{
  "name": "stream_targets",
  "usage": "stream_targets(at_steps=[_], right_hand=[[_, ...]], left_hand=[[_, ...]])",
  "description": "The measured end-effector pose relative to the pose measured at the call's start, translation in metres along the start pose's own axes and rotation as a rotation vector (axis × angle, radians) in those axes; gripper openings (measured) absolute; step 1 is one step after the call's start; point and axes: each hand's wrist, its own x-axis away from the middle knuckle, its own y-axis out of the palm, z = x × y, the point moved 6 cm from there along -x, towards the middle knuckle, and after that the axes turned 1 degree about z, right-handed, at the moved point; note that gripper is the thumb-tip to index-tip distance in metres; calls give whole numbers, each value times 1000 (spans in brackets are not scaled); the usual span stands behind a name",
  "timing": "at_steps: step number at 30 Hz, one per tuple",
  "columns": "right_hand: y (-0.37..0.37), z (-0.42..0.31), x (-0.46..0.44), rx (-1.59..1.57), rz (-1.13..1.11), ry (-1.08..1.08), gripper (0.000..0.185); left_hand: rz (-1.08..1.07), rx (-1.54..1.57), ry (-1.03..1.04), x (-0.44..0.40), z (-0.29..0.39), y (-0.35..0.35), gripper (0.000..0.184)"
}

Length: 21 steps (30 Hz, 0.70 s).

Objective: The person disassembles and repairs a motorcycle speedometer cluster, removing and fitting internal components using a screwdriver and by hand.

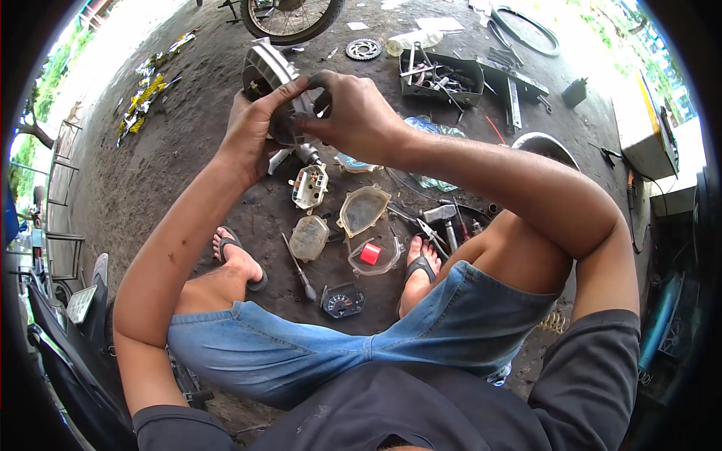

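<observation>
Raised in front of me is a round grey ribbed part (276, 66) with a dark hollow middle; its exact kind is unclear. My left hand (259, 120) wraps round its near side, thumb across the ribs. My right hand (357, 109) grips its right edge with curled fingers. On the ground below lie a white instrument housing (309, 187), a clear lens cover (365, 209), a cloudy cover (308, 239) and a speedometer dial (344, 301). A screwdriver (308, 289) rests left of the dial. A red piece (370, 253) sits on another clear cover.
A metal toolbox (442, 95) full of tools stands ahead to the right. Beyond are a sprocket (363, 49), a plastic bottle (414, 41) and a spoked wheel (293, 34). A hammer (440, 213) and pliers lie by my right foot (421, 267). A motorcycle (68, 338) stands at left.
</observation>
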Motion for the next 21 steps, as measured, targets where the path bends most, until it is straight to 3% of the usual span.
stream_targets(at_steps=[3,6,10,12,13,15,17,21], right_hand=[[-3,-6,-11,-23,-171,-188,64],[-30,19,-17,-24,-495,-57,51],[-38,157,7,253,-496,-119,28],[-12,243,52,440,-649,56,22],[5,290,83,417,-587,60,16],[32,337,144,449,-628,304,17],[61,399,187,554,-575,152,19],[72,431,213,600,-641,212,22]], left_hand=[[-29,-47,-12,-19,-8,-29,47],[-18,21,-42,-39,-20,-63,53],[-29,108,-57,-38,-26,-101,55],[-25,135,-55,-32,-27,-114,57],[-42,98,-52,-27,-27,-117,57],[-81,93,-37,-20,-29,-122,58],[-97,93,-53,-13,-33,-126,59],[-34,70,-79,-10,-48,-129,54]])
